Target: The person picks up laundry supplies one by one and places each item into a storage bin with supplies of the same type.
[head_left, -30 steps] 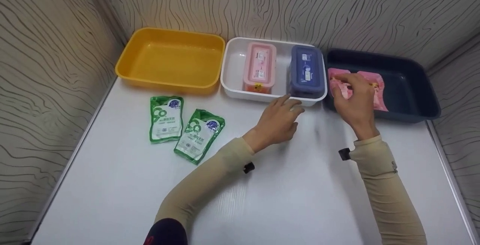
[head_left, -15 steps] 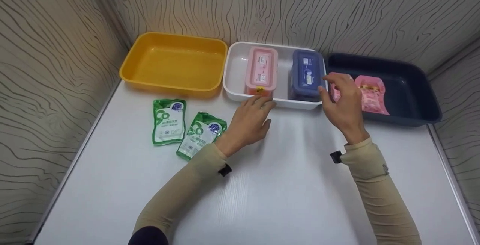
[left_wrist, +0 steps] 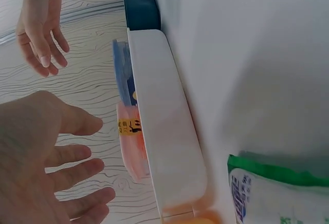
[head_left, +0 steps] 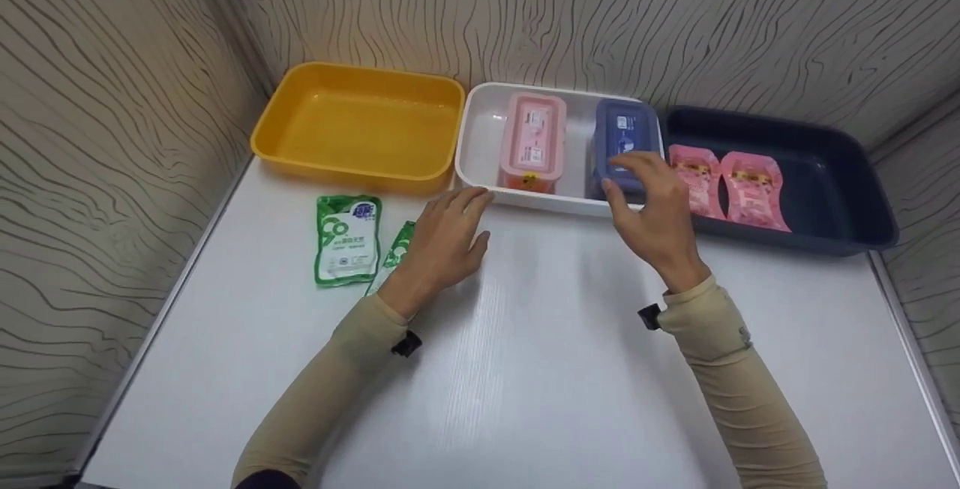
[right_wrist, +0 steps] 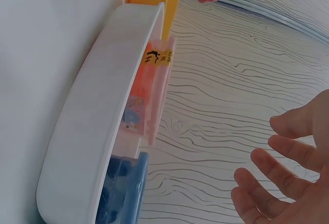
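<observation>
Below, green pouches (head_left: pixel 348 243) on white tabletop (head_left: pixel 540 391); patterned walls (head_left: pixel 420 9).

- Head view: medium-dim, even light, corners darker; back wall (head_left: pixel 540 9) greyish.
- Table (head_left: pixel 465 414): pale glare streak down the middle, rest flat white.
- Soft-edged shadows on the inner side of the left sleeve (head_left: pixel 315 391) and right sleeve (head_left: pixel 742 399).
- Yellow bin (head_left: pixel 360 129): warm tint on wall and table next to it.
- Navy bin (head_left: pixel 825 196): darkest patch.
- Green pouch (head_left: pixel 349 245): smallest print too soft to read.
- Side walls lean outward, wide-angle look.
- Wrist views: hazy, low contrast; broad blurry shadow on table in left wrist view.
</observation>
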